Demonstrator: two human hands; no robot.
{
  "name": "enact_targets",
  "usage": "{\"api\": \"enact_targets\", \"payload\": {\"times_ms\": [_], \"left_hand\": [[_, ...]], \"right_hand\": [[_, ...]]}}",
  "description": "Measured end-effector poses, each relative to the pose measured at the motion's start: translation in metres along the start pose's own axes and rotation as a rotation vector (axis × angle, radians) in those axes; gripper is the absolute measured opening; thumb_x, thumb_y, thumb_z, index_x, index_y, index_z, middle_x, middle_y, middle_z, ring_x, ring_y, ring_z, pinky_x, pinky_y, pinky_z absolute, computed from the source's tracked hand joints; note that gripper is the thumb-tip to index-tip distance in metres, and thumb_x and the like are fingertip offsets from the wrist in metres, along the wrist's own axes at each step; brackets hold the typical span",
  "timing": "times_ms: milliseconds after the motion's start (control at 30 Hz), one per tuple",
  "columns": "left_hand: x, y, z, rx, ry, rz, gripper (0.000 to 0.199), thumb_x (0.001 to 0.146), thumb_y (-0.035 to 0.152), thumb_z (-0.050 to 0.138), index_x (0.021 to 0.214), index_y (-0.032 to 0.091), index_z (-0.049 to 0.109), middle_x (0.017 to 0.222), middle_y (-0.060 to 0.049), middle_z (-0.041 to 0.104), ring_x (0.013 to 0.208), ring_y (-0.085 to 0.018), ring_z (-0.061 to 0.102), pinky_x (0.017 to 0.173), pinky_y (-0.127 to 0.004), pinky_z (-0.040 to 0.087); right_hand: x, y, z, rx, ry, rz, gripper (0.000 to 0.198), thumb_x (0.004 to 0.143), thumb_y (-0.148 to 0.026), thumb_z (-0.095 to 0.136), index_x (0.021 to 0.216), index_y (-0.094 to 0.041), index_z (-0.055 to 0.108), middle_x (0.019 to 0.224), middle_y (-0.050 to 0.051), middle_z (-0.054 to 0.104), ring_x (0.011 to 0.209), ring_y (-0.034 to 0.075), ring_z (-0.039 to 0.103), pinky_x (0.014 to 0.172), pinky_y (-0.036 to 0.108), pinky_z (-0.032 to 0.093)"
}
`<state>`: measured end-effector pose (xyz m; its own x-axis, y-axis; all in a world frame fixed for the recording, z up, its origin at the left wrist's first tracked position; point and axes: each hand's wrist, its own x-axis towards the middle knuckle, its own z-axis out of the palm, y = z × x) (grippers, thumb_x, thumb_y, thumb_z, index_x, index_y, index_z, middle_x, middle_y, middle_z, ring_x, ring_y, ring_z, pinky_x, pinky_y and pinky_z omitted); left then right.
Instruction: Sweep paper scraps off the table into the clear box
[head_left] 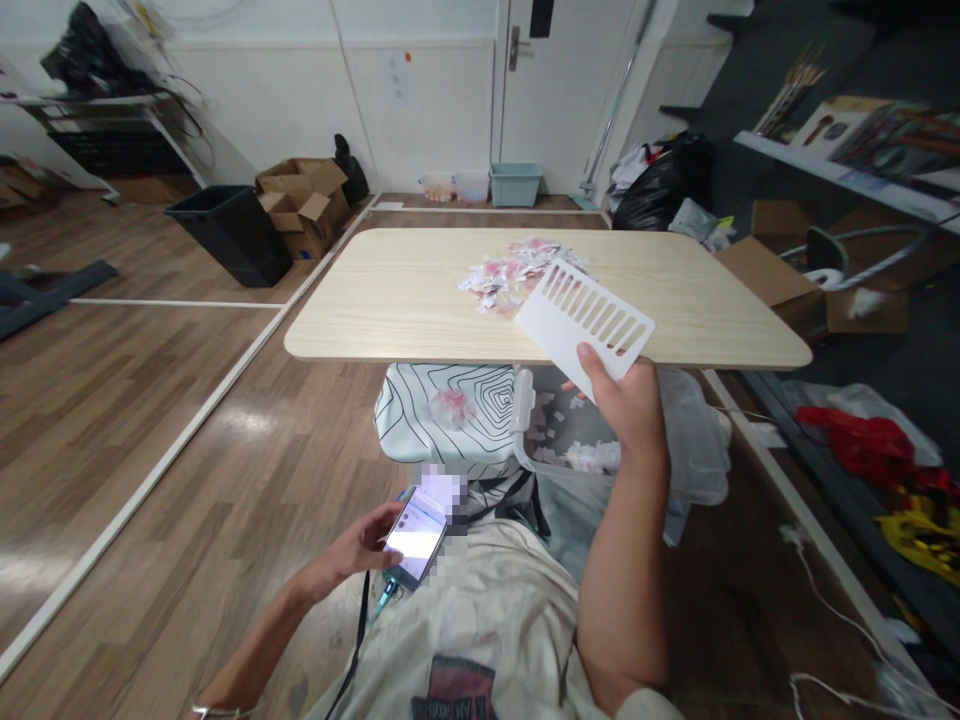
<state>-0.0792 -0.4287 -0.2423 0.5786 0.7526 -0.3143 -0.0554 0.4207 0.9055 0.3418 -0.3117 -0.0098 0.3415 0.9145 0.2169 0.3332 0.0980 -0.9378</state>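
My right hand [628, 400] grips a flat white plastic plate with a row of slots [566, 325], thumb on its face, tilted over the front edge of the light wooden table [375, 310]. On the table, just behind the plate, lies a heap of small white and pink paper scraps [510, 270]. Low at my lap, my left hand [373, 540] is closed around a smartphone [416, 530] with a lit screen and a cable plugged into its lower end. Below my right hand stands a clear plastic bin [529, 445] with white scraps inside.
A patterned white cushion-like item [442, 410] sits under the table's front edge. Beyond stand a black trash bin [229, 235], cardboard boxes [304, 205] and a blue-grey tub [515, 185]. An open carton [780, 265] and a shelf [862, 175] are on the right.
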Motion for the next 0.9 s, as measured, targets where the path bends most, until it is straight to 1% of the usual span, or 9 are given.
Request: {"api": "enact_targets", "payload": {"times_ms": [233, 367, 433, 500, 567, 600, 667, 800, 900], "left_hand": [[0.000, -0.001, 0.000, -0.003, 0.025, -0.016, 0.065, 0.081, 0.036, 0.100, 0.139, 0.027, 0.072, 0.142, -0.010, 0.075, 0.126, -0.029, 0.069, 0.104, -0.037, 0.052], [-0.003, 0.012, 0.008, -0.023, 0.060, -0.020, 0.068, 0.077, 0.035, 0.102, 0.137, 0.024, 0.073, 0.138, -0.011, 0.076, 0.125, -0.030, 0.069, 0.105, -0.038, 0.052], [-0.003, 0.024, 0.016, -0.029, 0.082, -0.049, 0.061, 0.082, 0.038, 0.099, 0.135, 0.023, 0.075, 0.136, -0.011, 0.076, 0.124, -0.029, 0.069, 0.106, -0.038, 0.052], [-0.001, 0.034, 0.024, -0.015, 0.121, -0.092, 0.047, 0.089, 0.046, 0.092, 0.127, 0.021, 0.077, 0.129, -0.010, 0.078, 0.116, -0.027, 0.071, 0.100, -0.035, 0.053], [0.002, 0.040, 0.030, 0.014, 0.173, -0.107, 0.042, 0.091, 0.051, 0.090, 0.115, 0.018, 0.079, 0.117, -0.009, 0.080, 0.106, -0.024, 0.071, 0.091, -0.032, 0.054], [0.003, 0.040, 0.031, 0.023, 0.189, -0.101, 0.041, 0.090, 0.052, 0.091, 0.110, 0.018, 0.079, 0.113, -0.008, 0.080, 0.103, -0.024, 0.071, 0.090, -0.031, 0.054], [0.005, 0.036, 0.029, 0.021, 0.179, -0.077, 0.042, 0.086, 0.048, 0.095, 0.110, 0.018, 0.079, 0.112, -0.007, 0.080, 0.105, -0.024, 0.071, 0.092, -0.032, 0.054], [0.002, 0.020, 0.017, -0.004, 0.101, -0.052, 0.054, 0.081, 0.039, 0.100, 0.127, 0.022, 0.077, 0.128, -0.010, 0.080, 0.118, -0.028, 0.071, 0.102, -0.036, 0.053], [-0.001, 0.011, 0.009, -0.020, 0.086, -0.032, 0.062, 0.077, 0.037, 0.102, 0.132, 0.024, 0.076, 0.133, -0.010, 0.078, 0.123, -0.029, 0.070, 0.104, -0.037, 0.052]], "right_hand": [[0.001, 0.001, -0.001, -0.003, 0.001, -0.001, 0.042, 0.088, -0.062, 0.074, 0.085, -0.020, 0.076, 0.070, 0.011, 0.080, 0.055, 0.027, 0.075, 0.048, 0.034, 0.061], [0.000, -0.001, -0.001, 0.009, -0.006, -0.002, 0.042, 0.087, -0.062, 0.075, 0.083, -0.020, 0.075, 0.069, 0.011, 0.079, 0.055, 0.027, 0.075, 0.050, 0.035, 0.063], [0.000, -0.002, -0.001, 0.015, -0.007, -0.008, 0.043, 0.087, -0.063, 0.075, 0.084, -0.020, 0.076, 0.072, 0.011, 0.080, 0.056, 0.027, 0.076, 0.051, 0.036, 0.063], [0.000, -0.001, 0.000, 0.013, -0.003, -0.011, 0.045, 0.087, -0.065, 0.076, 0.086, -0.020, 0.076, 0.074, 0.012, 0.080, 0.057, 0.027, 0.076, 0.050, 0.036, 0.063], [0.000, -0.001, 0.000, 0.005, -0.006, -0.003, 0.047, 0.087, -0.067, 0.076, 0.085, -0.020, 0.076, 0.075, 0.013, 0.081, 0.058, 0.028, 0.076, 0.051, 0.036, 0.064], [0.000, -0.001, 0.000, 0.003, -0.007, 0.001, 0.047, 0.086, -0.068, 0.076, 0.084, -0.020, 0.075, 0.075, 0.013, 0.081, 0.058, 0.028, 0.076, 0.051, 0.036, 0.064], [0.000, -0.001, 0.000, 0.010, -0.005, 0.003, 0.048, 0.086, -0.069, 0.077, 0.083, -0.020, 0.075, 0.076, 0.013, 0.081, 0.057, 0.028, 0.076, 0.051, 0.036, 0.064], [0.000, -0.002, 0.000, 0.022, 0.000, 0.000, 0.047, 0.085, -0.067, 0.077, 0.086, -0.020, 0.076, 0.078, 0.013, 0.082, 0.058, 0.028, 0.077, 0.050, 0.037, 0.064], [0.000, -0.001, 0.000, 0.025, 0.000, 0.002, 0.046, 0.085, -0.066, 0.077, 0.086, -0.019, 0.076, 0.075, 0.012, 0.081, 0.057, 0.028, 0.076, 0.050, 0.036, 0.064]]}}
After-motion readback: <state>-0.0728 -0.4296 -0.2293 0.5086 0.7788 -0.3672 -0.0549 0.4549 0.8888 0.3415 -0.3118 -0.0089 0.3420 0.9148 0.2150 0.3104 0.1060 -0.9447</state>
